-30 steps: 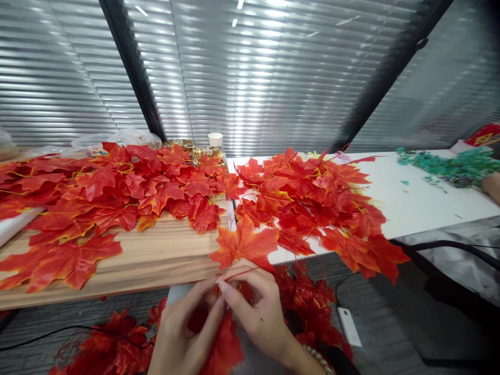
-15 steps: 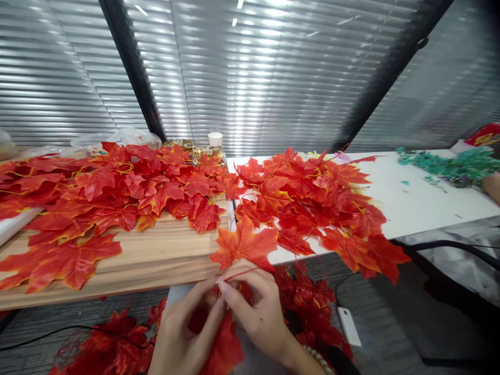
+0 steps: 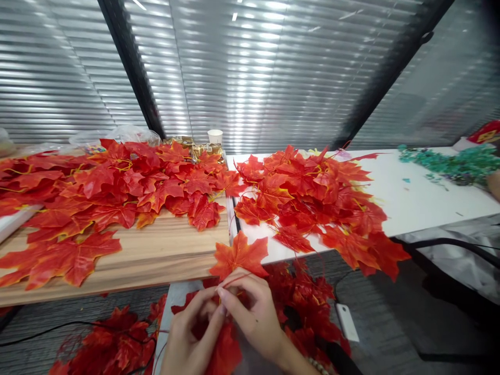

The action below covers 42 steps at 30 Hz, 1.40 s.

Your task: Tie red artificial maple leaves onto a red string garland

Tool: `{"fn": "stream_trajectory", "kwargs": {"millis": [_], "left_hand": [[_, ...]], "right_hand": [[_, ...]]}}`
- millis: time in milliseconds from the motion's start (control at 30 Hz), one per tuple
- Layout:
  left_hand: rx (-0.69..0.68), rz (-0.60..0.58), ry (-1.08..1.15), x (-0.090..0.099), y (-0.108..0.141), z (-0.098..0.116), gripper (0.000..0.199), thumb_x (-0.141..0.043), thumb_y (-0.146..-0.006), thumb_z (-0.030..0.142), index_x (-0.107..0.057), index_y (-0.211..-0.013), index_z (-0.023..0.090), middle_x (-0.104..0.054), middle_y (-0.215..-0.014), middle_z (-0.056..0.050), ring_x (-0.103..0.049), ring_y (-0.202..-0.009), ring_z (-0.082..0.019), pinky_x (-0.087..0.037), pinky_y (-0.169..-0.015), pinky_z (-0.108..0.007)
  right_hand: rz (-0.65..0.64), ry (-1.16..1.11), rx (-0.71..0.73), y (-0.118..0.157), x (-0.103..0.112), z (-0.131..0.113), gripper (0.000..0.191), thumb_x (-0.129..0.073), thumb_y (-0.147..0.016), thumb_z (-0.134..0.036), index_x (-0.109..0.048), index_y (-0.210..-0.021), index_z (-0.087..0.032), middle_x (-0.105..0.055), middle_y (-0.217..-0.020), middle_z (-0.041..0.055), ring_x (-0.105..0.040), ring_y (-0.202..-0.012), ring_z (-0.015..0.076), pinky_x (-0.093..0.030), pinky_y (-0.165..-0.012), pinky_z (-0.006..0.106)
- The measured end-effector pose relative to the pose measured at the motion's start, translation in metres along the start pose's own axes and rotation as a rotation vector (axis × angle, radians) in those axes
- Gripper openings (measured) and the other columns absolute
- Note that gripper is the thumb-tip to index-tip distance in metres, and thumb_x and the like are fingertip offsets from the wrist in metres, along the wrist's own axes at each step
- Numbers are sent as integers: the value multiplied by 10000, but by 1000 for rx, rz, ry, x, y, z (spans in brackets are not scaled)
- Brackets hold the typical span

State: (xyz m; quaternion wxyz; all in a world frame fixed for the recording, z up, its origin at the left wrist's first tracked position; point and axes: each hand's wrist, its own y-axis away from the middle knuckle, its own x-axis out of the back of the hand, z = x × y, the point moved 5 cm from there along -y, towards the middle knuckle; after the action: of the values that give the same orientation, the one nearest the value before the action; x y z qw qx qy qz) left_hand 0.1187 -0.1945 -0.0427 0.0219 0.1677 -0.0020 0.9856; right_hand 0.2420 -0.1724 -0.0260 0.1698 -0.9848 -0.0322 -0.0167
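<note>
My left hand (image 3: pixel 195 328) and my right hand (image 3: pixel 253 312) meet at the fingertips, just in front of the table edge. Both pinch a thin red stem, which runs across the fingers of my right hand. An orange-red maple leaf (image 3: pixel 239 255) stands out above my knuckles. Below and between the hands hangs another red leaf (image 3: pixel 225 350), partly covered by my fingers. The exact point where the stem is pinched is too small to make out.
Red leaf piles lie on the wooden table (image 3: pixel 156 250) and the white table (image 3: pixel 406 203). A paper cup (image 3: pixel 215 136) stands behind. More leaves (image 3: pixel 113 338), a black cable and a white power strip (image 3: pixel 347 323) are below. At right, a person's hand is near teal foliage (image 3: pixel 461 164).
The raised maple leaf has tilted and sunk slightly toward my hands. Both hands have shifted slightly down, still pinched together at the stem.
</note>
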Motion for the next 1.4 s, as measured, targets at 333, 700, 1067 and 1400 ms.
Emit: {"fn": "stream_trajectory", "kwargs": {"millis": [333,700,1067,1400], "left_hand": [[-121,141,26,17,-8,25,129,-637,-761,262,-685,-867,206,-723,-767,-4,-685,-702,-139,-526,-639,-142],[-200,336,-13,27,-2,36,94,-659,-716,206,-719,-765,260,-734,-721,34,-672,-628,-118,-530,-616,-132],[-157,345,-46,28,1,47,49,-671,-681,248,-713,-688,224,-740,-683,2,-682,-587,-173,-560,-604,-212],[-106,335,-154,32,3,37,114,-678,-679,359,-706,-658,250,-732,-658,-8,-680,-602,-215,-562,-580,-269]], "right_hand": [[-3,5,91,-15,4,-19,143,-562,-830,-100,-631,-713,-145,-642,-751,21,-603,-747,113,-468,-726,210],[-21,-35,58,-12,6,-15,112,-558,-852,-147,-648,-786,-147,-648,-767,37,-595,-692,121,-490,-673,238],[-30,-18,145,-11,6,-28,110,-550,-832,-93,-646,-825,-148,-640,-761,44,-598,-727,134,-492,-683,241],[-27,-4,224,-12,5,-36,136,-560,-816,-59,-659,-816,-151,-667,-762,43,-622,-738,134,-508,-686,229]]}}
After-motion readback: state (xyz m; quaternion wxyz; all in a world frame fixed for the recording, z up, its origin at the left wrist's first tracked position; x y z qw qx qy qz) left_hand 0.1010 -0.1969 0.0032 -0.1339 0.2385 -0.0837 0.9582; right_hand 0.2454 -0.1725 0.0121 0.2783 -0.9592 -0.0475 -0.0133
